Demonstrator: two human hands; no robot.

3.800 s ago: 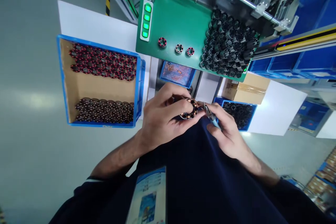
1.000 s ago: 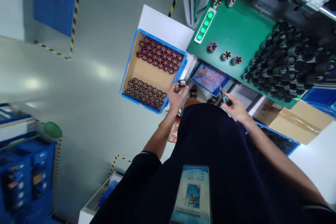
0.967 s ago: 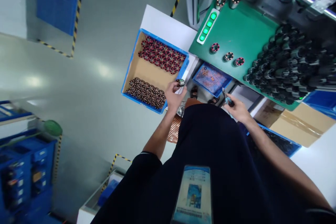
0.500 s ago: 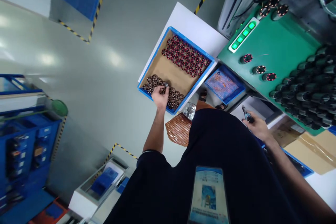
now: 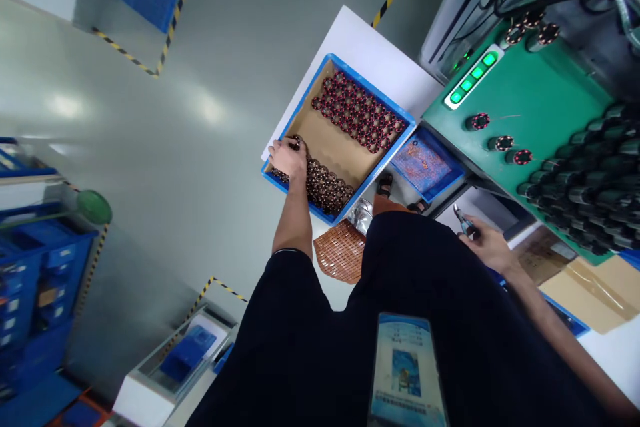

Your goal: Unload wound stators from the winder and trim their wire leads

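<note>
My left hand point(image 5: 289, 159) is over the near left part of a blue crate point(image 5: 373, 185) lined with brown cardboard. Its fingers curl around a motor stator point(image 5: 297, 141) at the edge of a packed group of dark, copper-wound stators point(image 5: 327, 185); the palm hides part of that group. Across the crate stand rows of stators with red-pink marks point(image 5: 357, 110). Well apart from the crate, my right hand point(image 5: 489, 245) is closed on the handles of small cutting pliers point(image 5: 466, 223), whose jaws point up and away from me.
Right of the crate, a green worktop point(image 5: 560, 93) carries several loose stators, a strip of lit green buttons point(image 5: 474, 77) and a stacked pile of dark cylinders point(image 5: 590, 180). Below it sits a blue bin point(image 5: 429, 163) of copper-coloured scraps. A brown woven seat point(image 5: 340, 252) is by my leg.
My left hand has moved left and slightly away from me within the crate, to the far left corner of the dark stator group. My right hand still grips the pliers, nearly unmoved.
</note>
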